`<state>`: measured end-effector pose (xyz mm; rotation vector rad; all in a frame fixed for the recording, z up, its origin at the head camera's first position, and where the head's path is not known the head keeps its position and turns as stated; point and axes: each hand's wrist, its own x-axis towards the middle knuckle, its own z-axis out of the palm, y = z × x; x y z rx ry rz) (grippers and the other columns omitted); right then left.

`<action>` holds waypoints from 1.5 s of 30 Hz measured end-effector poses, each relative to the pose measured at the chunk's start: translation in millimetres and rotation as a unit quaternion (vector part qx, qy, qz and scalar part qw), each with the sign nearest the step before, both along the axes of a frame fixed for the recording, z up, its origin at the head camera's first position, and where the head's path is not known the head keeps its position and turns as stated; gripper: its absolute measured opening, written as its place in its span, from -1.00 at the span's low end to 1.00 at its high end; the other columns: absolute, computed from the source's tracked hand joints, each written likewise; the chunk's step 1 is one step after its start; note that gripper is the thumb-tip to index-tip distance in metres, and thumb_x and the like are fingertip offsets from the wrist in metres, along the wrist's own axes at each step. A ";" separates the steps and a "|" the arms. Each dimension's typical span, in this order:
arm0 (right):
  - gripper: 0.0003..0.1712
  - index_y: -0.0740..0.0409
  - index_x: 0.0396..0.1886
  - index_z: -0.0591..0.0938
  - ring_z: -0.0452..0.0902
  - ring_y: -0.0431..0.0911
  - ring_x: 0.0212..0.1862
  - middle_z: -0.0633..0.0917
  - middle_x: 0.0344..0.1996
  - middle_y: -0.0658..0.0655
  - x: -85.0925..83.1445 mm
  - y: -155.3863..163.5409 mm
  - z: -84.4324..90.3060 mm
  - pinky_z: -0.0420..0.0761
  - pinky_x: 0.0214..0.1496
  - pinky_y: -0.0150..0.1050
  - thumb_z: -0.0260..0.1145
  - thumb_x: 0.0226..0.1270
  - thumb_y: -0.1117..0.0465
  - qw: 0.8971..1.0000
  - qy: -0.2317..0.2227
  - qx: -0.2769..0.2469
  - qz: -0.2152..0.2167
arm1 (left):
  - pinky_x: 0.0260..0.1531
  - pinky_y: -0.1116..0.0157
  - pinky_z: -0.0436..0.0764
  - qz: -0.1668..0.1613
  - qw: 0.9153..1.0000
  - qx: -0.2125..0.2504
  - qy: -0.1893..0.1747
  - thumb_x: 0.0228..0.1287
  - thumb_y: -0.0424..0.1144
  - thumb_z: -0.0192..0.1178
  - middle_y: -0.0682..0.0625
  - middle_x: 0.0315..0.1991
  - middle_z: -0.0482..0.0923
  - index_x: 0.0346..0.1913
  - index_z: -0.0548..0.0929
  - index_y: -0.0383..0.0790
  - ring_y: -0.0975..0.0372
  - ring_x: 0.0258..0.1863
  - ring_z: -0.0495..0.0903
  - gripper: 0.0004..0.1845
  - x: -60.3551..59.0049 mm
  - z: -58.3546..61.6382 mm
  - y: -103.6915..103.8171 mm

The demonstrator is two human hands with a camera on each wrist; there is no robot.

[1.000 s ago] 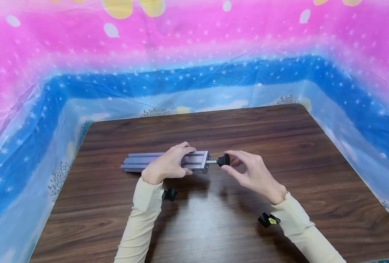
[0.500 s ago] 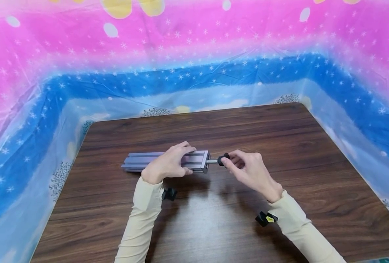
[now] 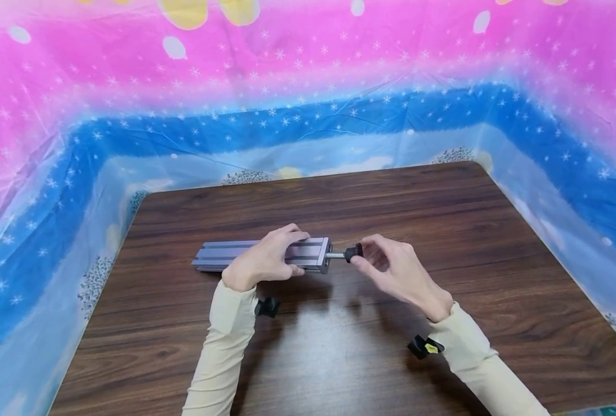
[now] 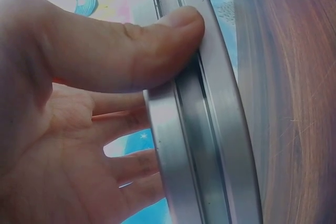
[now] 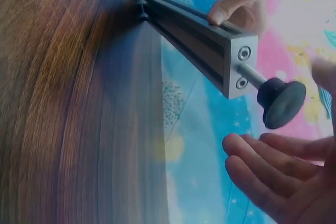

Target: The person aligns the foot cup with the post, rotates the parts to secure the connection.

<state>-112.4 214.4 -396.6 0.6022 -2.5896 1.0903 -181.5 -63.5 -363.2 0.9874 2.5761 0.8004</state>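
My left hand (image 3: pixel 263 257) grips a grey aluminium profile (image 3: pixel 222 253) lying lengthwise across the table, its right end raised a little. In the left wrist view the thumb (image 4: pixel 152 51) lies over the slot, with the other fingers behind. An end plate (image 5: pixel 234 69) with two hex-socket screws closes the profile's right end. From it sticks out a levelling foot (image 5: pixel 286 103) with a metal rod and round black base. My right hand (image 3: pixel 404 268) is spread around that base. In the right wrist view its fingers (image 5: pixel 273 169) are apart from the foot, loosely bent.
The dark wood-grain table (image 3: pixel 417 202) has its far edge near a pink and blue patterned cloth (image 3: pixel 308 86). Small black devices (image 3: pixel 268 307) are worn at both wrists, close above the tabletop.
My right thumb and fingers closed on the black foot half a second ago and have since parted from it, the hand moving slightly right. The left hand and profile stay put.
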 end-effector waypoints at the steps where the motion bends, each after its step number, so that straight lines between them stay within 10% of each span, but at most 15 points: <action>1: -0.54 0.10 0.12 0.64 0.67 -0.23 -0.24 0.75 -0.20 -0.05 0.1 1.5 -0.8 0.66 -0.15 -0.25 0.47 0.29 0.02 1.000 0.018 0.003 0.013 | 0.00 0.18 0.53 0.001 1.000 0.002 -0.002 0.13 -0.36 0.41 -0.08 0.12 0.48 0.37 0.48 -0.34 0.13 -0.03 0.56 -0.31 -0.1 0.4 -0.1; 5: -0.23 0.12 0.35 0.51 0.64 -0.11 0.03 0.65 0.12 0.08 -1.3 5.6 -4.4 0.65 0.04 -0.14 0.58 0.13 0.19 0.993 0.089 -0.001 0.077 | 0.01 0.18 0.52 0.007 1.000 0.009 -0.010 0.11 -0.40 0.40 -0.10 0.15 0.47 0.37 0.48 -0.35 0.12 -0.02 0.56 -0.30 -1.0 1.7 -0.6; 11: -0.35 0.17 0.25 0.58 0.66 -0.11 0.03 0.68 0.07 0.14 -5.4 5.4 -5.6 0.69 -0.01 -0.20 0.54 0.12 0.41 0.983 0.144 -0.017 0.109 | 0.02 0.18 0.51 0.006 1.000 0.004 -0.015 0.15 -0.38 0.39 -0.09 0.16 0.47 0.39 0.46 -0.35 0.11 0.00 0.54 -0.31 -0.6 2.8 -0.1; 45: -0.85 0.09 -0.23 0.73 0.62 -0.35 -0.50 0.76 -0.50 -0.09 -7.7 -7.9 -5.7 0.61 -0.41 -0.42 0.44 0.32 0.12 0.996 0.085 -0.028 -0.011 | 0.01 0.15 0.51 0.003 1.000 -0.005 0.006 0.15 -0.34 0.40 -0.10 0.15 0.48 0.38 0.47 -0.35 0.11 -0.06 0.49 -0.31 -0.8 1.3 -1.1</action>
